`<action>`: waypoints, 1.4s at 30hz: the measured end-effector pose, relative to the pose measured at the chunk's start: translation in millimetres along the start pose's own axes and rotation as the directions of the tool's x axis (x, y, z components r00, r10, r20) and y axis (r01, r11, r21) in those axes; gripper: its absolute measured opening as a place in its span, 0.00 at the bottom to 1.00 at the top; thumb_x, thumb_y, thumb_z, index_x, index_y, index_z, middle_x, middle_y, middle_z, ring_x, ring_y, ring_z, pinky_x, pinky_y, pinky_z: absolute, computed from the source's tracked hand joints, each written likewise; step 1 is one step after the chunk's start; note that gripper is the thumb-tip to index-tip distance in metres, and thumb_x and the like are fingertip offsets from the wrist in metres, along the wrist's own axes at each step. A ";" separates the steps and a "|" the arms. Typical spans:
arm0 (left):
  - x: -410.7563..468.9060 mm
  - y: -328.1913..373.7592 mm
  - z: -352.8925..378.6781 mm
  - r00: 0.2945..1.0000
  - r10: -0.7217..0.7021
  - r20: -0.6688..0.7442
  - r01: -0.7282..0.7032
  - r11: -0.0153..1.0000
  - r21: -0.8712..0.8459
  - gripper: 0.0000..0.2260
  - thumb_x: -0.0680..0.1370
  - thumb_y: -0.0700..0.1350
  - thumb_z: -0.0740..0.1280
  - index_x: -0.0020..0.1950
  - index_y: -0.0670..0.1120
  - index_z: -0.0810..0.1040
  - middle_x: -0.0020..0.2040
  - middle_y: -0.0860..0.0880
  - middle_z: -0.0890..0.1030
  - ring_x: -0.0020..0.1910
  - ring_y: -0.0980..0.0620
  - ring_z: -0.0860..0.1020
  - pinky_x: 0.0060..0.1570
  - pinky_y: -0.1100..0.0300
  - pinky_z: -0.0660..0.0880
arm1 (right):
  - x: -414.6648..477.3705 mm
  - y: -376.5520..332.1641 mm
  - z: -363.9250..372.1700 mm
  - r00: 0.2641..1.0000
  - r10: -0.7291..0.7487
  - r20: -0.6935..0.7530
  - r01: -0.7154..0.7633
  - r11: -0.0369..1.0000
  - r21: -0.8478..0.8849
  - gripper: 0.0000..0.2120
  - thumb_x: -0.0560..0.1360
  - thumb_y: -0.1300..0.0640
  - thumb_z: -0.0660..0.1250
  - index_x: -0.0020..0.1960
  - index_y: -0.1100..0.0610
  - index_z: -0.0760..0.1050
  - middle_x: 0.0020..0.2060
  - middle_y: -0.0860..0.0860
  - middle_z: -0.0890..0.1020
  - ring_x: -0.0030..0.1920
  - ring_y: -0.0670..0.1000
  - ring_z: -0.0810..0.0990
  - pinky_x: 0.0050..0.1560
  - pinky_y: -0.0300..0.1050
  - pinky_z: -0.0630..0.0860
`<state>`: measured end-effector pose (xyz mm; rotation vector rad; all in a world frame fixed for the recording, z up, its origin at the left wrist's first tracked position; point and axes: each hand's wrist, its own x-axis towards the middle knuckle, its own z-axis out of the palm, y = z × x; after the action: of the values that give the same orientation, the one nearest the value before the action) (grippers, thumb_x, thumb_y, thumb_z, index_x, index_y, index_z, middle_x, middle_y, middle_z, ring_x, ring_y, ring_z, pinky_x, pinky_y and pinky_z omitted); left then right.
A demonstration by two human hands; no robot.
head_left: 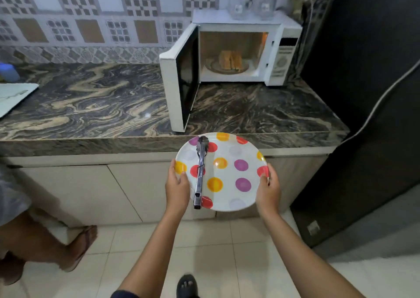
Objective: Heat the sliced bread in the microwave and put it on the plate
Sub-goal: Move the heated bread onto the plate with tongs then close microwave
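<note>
A white plate with coloured dots (pixel 229 175) is held level in front of the counter edge. My left hand (pixel 177 185) grips its left rim and my right hand (pixel 268 187) grips its right rim. Metal tongs (pixel 200 170) lie on the plate's left half, tips pointing away from me. On the counter stands a white microwave (pixel 281 54) with its door (pixel 181 79) swung open to the left. Inside, sliced bread (pixel 230 60) stands on the glass turntable.
The marbled counter (pixel 102 102) stretches left, with a white board (pixel 13 97) and a blue container (pixel 8 71) at its far left. Glass items (pixel 250 7) sit on top of the microwave. A dark fridge (pixel 375 93) stands right. Another person's leg and sandal (pixel 79 247) are at lower left.
</note>
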<state>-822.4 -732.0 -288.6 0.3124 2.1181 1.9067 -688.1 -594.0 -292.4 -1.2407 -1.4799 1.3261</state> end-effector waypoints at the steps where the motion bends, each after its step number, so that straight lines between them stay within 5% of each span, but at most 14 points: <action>1: 4.4 0.3 13.1 1.000 -0.001 0.021 0.001 1.000 0.003 0.21 0.79 0.35 0.56 0.72 0.44 0.65 0.56 0.47 0.77 0.50 0.53 0.74 0.46 0.66 0.70 | 10.2 0.8 -5.6 1.000 0.006 -0.016 -0.007 1.000 -0.005 0.16 0.81 0.59 0.55 0.67 0.55 0.71 0.51 0.46 0.75 0.53 0.45 0.73 0.54 0.41 0.69; 11: 98.8 21.4 129.2 0.992 0.016 0.122 -0.016 1.000 -0.008 0.20 0.79 0.35 0.56 0.72 0.43 0.63 0.59 0.49 0.73 0.57 0.54 0.71 0.56 0.63 0.65 | 144.4 -13.6 -0.3 0.994 -0.021 -0.110 0.015 0.998 -0.057 0.15 0.81 0.57 0.55 0.66 0.55 0.71 0.56 0.51 0.79 0.57 0.50 0.76 0.53 0.43 0.70; 22: 216.5 25.2 200.0 0.996 -0.030 0.090 0.027 0.999 0.042 0.15 0.78 0.35 0.61 0.64 0.45 0.67 0.55 0.44 0.77 0.52 0.47 0.77 0.52 0.52 0.75 | 289.4 -26.2 54.7 1.000 -0.008 0.013 0.011 0.968 -0.250 0.19 0.80 0.59 0.55 0.71 0.54 0.67 0.64 0.55 0.76 0.62 0.57 0.74 0.60 0.49 0.70; 29: 266.4 23.2 235.6 0.994 -0.099 -0.046 0.103 0.990 0.100 0.16 0.77 0.34 0.62 0.64 0.41 0.68 0.55 0.41 0.78 0.54 0.42 0.78 0.53 0.52 0.74 | 359.4 -22.8 83.1 0.992 -0.009 0.129 0.075 0.854 -0.514 0.20 0.81 0.56 0.54 0.72 0.51 0.63 0.61 0.56 0.78 0.59 0.61 0.77 0.56 0.52 0.72; 42: 292.0 20.5 260.0 0.990 -0.088 -0.111 0.117 0.950 0.291 0.21 0.77 0.38 0.62 0.70 0.42 0.65 0.63 0.40 0.76 0.60 0.40 0.75 0.58 0.52 0.71 | 419.1 -19.2 102.5 0.954 -0.023 0.299 0.239 0.661 -0.711 0.18 0.79 0.53 0.54 0.68 0.52 0.62 0.56 0.59 0.80 0.54 0.62 0.78 0.49 0.51 0.74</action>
<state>-1008.0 -388.0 -309.8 0.1669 2.4372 1.5744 -882.6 -209.0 -312.8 -1.4251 -2.4144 0.7951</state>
